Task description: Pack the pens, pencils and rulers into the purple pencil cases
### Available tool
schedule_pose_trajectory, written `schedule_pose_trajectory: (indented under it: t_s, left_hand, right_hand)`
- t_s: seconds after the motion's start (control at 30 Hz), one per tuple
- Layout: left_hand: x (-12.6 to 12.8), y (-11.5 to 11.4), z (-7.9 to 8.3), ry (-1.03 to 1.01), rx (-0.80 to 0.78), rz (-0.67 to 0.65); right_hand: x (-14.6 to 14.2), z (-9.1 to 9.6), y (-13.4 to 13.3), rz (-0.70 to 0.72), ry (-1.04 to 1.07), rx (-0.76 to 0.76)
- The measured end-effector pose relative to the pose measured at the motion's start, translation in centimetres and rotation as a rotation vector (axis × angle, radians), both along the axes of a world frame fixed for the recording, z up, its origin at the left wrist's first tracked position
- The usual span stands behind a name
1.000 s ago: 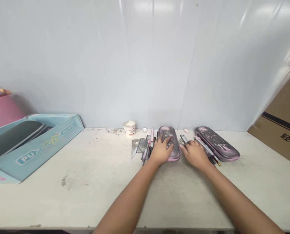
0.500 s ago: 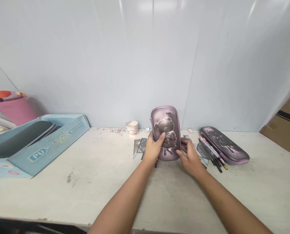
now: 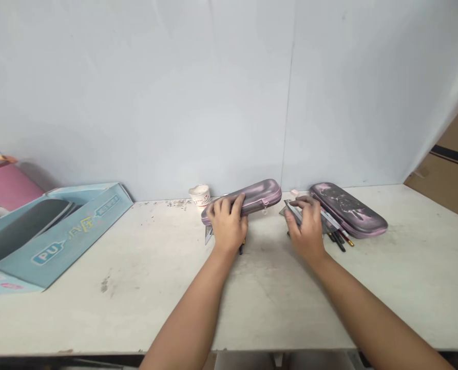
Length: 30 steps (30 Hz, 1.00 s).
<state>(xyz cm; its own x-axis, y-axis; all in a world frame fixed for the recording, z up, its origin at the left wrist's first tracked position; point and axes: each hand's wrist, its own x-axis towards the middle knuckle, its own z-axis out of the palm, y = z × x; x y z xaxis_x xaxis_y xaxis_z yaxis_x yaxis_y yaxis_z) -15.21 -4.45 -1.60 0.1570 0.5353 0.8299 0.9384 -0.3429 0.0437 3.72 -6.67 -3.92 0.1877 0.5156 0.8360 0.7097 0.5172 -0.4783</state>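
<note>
The left hand (image 3: 228,226) grips a shiny pencil case (image 3: 260,193) above the table (image 3: 152,303), nearly hiding a pen (image 3: 241,249). I can't tell if the right hand (image 3: 306,228) pinches the ruler (image 3: 291,209). Between them is room.

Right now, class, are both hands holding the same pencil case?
No, only the left hand holds the tilted pencil case, while the right hand is plainly apart from it.
</note>
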Motion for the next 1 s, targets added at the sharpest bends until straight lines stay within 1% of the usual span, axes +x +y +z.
schedule_pose_trajectory:
  t_s: [0.13, 0.27, 0.4, 0.67, 0.8, 1.0]
  left_hand:
    - [0.7, 0.1, -0.5, 0.099, 0.026, -0.015]
    - [1.4, 0.0, -0.5, 0.142, 0.053, -0.021]
    - [1.8, -0.2, -0.3, 0.174, 0.056, -0.004]
    - [1.8, -0.2, 0.0, 0.209, 0.126, -0.017]
    - [1.9, -0.2, 0.0, 0.206, 0.157, -0.027]
    - [2.1, -0.6, 0.0, 0.194, 0.171, -0.035]
  right_hand:
    - [-1.0, 0.0, 0.0, -0.121, -0.153, 0.036]
    - [-1.3, 0.3, 0.0, -0.243, -0.33, 0.062]
    - [-1.3, 0.6, -0.2, -0.319, -0.409, 0.054]
    - [-1.4, 0.8, -0.2, -0.332, -0.487, 0.013]
    - [-1.5, 1.0, -0.4, -0.37, -0.499, 0.019]
    - [-1.5, 1.1, -0.9, -0.36, -0.524, 0.031]
